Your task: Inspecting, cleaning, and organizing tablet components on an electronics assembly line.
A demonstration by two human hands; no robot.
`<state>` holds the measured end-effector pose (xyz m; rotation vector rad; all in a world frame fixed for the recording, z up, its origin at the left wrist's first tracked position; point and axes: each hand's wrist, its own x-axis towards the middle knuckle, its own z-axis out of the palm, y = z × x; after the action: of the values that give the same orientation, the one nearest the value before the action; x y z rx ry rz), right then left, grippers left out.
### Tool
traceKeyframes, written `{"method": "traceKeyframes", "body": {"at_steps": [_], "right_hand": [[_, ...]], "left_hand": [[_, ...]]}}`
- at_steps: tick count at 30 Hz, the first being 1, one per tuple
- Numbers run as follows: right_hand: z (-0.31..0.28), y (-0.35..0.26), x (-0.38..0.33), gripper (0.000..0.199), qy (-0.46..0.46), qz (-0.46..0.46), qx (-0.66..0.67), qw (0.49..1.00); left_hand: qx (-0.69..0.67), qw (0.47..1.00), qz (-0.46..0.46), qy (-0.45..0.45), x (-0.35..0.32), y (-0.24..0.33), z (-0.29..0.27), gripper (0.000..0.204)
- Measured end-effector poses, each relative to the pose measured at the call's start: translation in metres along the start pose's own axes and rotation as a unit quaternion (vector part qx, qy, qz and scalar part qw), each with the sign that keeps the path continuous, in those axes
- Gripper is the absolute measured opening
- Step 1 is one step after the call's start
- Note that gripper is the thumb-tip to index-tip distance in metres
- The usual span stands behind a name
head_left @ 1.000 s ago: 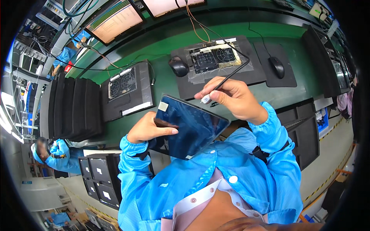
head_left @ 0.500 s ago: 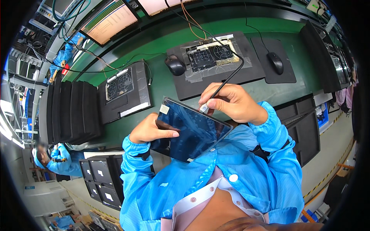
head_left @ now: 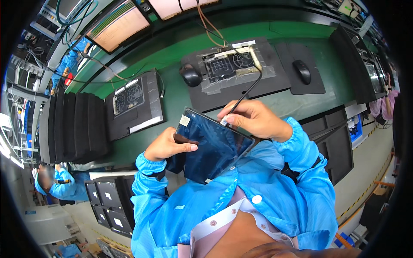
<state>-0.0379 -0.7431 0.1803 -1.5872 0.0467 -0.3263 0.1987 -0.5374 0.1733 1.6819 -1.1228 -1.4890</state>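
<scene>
A dark, glossy tablet-like panel (head_left: pixel 211 146) with small pale stickers at its corners is tilted in front of my chest. My left hand (head_left: pixel 170 145) grips its left edge, thumb lying across the glass and the other fingers hidden behind. Between the thumb and fingers of my right hand (head_left: pixel 258 120) is the pale plug end of a black cable (head_left: pixel 247 92), held at the panel's far edge. Whether the plug sits in a port there cannot be made out.
Beyond the panel lies a black fixture board (head_left: pixel 226 69) with taped plates, between two mice, the left one (head_left: pixel 190 75) and the right one (head_left: pixel 302 71). Another fixture board (head_left: pixel 133 103) is at left, beside upright black foam slabs (head_left: pixel 77 127). Black trays (head_left: pixel 112 195) stand lower left.
The view has shifted slightly. My right hand stays at the panel's far edge with the plug, and the cable's loop hangs lower and nearer the hand. My left hand keeps its hold.
</scene>
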Motion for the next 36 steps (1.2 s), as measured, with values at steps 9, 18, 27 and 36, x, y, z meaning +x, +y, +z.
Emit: {"method": "traceKeyframes", "body": {"at_steps": [9, 18, 27, 36], "right_hand": [[-0.062, 0.056, -0.041, 0.032, 0.224, 0.074, 0.117, 0.965], [-0.184, 0.117, -0.014, 0.030, 0.370, 0.067, 0.237, 0.896], [-0.172, 0.092, 0.016, 0.047, 0.378, 0.193, -0.131, 0.896], [-0.164, 0.076, -0.026, 0.059, 0.197, 0.060, -0.538, 0.817]], "left_hand": [[0.041, 0.912, 0.203, 0.354, 0.074, 0.031, -0.001, 0.039], [0.315, 0.809, 0.298, 0.397, 0.164, 0.005, 0.052, 0.079], [0.400, 0.800, 0.251, 0.370, 0.195, -0.013, 0.059, 0.084], [0.472, 0.752, 0.212, 0.408, 0.192, -0.001, 0.051, 0.077]]}}
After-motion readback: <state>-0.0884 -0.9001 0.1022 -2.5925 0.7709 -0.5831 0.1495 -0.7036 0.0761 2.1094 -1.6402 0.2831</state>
